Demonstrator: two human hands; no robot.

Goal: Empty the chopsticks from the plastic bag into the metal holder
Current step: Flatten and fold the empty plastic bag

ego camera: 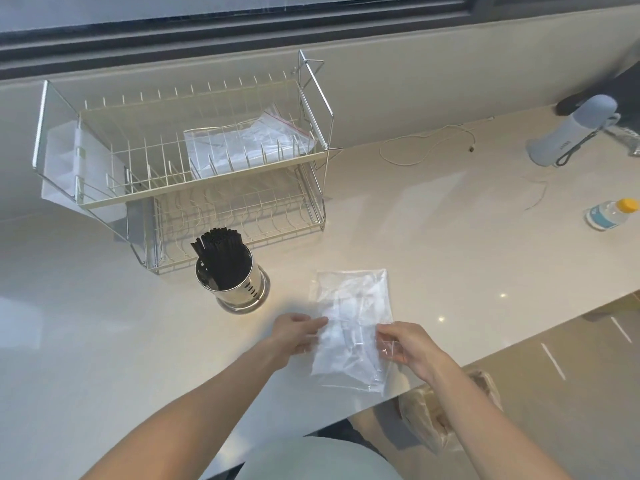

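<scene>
**Bag looks empty, chopsticks already standing in the holder**

The left hand [298, 332] pinches the left edge of the clear plastic bag [351, 327] between thumb and fingers; the right hand [405, 348] pinches its right edge low down, fingers closed on the film. The bag lies flat on the pale counter [450, 244], near the front edge. No dark sticks show through the film, so I judge it emptied, though creases and glare hide some of the inside.

The black chopsticks [218, 252] stand bunched in the metal holder [239, 289], just left of the bag and apart from it.

To finish well: lift the bag by both edges, check it against the light for a leftover stick, then flatten or fold it and set it aside. Keep the left forearm low and away from the holder, which is tall with top-heavy contents; a brush could tip it.

Behind the holder stands a two-tier wire dish rack [194, 161], with another clear bag [249, 140] on its upper tier. Far right lie a white cable [426, 147], a grey-blue flask [571, 133] on its side, and a small bottle with a yellow cap [611, 213], all well clear of the work.
</scene>
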